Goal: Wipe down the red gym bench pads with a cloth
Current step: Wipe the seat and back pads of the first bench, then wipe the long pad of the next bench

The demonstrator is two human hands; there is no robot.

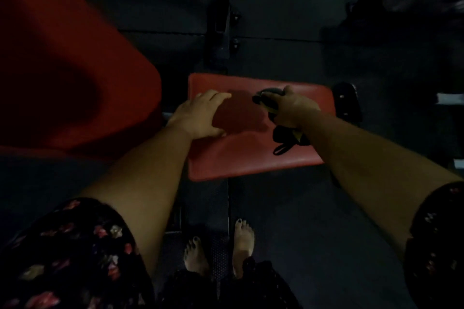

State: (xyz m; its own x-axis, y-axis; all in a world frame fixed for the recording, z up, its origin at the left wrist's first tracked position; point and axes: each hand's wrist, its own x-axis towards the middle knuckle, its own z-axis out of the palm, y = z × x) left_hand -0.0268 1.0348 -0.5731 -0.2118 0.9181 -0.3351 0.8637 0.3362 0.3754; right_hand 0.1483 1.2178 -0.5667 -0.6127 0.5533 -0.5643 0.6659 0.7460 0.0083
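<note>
Left hand (200, 114): I see it resting on the red pad surface (238, 160), fingers loose, holding nothing.
Right hand (292, 108): grasping the dark cloth (286, 137) on that pad.

cloth (283, 123) on seat pad (241, 158), right side

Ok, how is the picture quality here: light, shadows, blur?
Head view: very dim, floor nearly black; left hand and right hand throw a dark shadow on the red pad; the dark cloth barely resolves; whole frame soft.
</note>
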